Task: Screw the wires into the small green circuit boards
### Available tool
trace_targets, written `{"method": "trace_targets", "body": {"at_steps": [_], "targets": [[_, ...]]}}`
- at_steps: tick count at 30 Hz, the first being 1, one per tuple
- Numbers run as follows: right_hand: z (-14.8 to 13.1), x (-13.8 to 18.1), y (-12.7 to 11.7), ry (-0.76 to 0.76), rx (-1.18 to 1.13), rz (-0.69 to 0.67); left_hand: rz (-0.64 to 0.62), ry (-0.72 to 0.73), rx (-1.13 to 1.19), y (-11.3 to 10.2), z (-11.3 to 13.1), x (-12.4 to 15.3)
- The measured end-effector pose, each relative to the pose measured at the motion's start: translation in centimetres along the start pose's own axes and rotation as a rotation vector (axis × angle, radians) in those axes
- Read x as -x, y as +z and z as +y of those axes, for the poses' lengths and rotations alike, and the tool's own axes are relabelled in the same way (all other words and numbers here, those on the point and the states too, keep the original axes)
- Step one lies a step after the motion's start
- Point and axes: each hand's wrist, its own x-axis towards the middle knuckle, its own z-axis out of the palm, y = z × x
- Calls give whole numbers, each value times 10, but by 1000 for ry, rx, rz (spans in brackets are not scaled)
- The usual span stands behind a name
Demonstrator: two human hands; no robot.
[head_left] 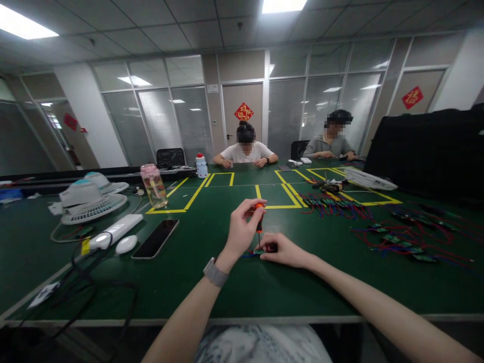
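Note:
My left hand is closed round an orange-handled screwdriver, held upright with its tip down on a small green circuit board. My right hand lies on the green table, fingers pinched on that board, which has red and blue wires. A grey watch sits on my left wrist.
A black phone, a white mouse, a white power strip, two desk fans and a pink bottle stand at the left. Piles of wired boards lie at the right. Two people sit across the table.

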Motion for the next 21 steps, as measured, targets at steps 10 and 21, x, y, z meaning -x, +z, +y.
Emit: {"method": "trace_targets", "body": {"at_steps": [10,21], "targets": [[-2,4,-4,-5,65,31,3,56,-46,-6,-3,-2],[0,5,-8,-14,83,20,63,113,-190,-3,-3,0]]}}
